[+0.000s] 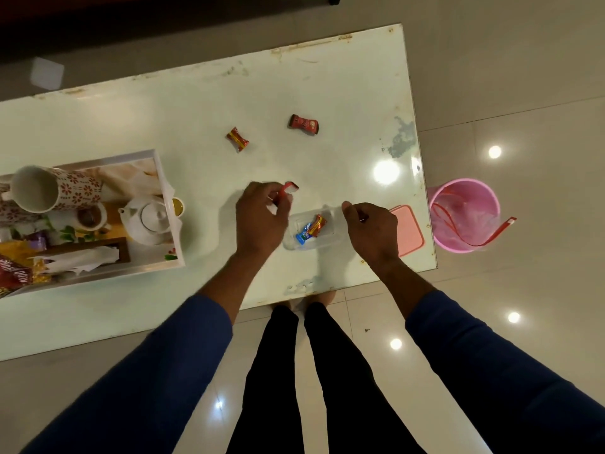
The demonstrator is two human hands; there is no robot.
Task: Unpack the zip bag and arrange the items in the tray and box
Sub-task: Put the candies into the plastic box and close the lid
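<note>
A clear plastic box (327, 239) sits near the table's front edge with a blue candy (302, 235) and an orange-red candy (317, 225) inside. My left hand (260, 221) hovers just left of the box and pinches a red candy wrapper (288, 189). My right hand (371, 229) is at the box's right end, fingers curled; whether it grips the rim is unclear. Two more red candies lie farther back: one (238, 139) to the left, one (304, 123) to the right. The white tray (167, 257) stands at the left.
The tray holds patterned mugs (55, 191), a white teapot (149, 219), tissues and snack packets (19, 267). A pink lid (409, 229) lies right of the box. A pink bin (465, 214) with the zip bag stands on the floor beyond the table's right edge.
</note>
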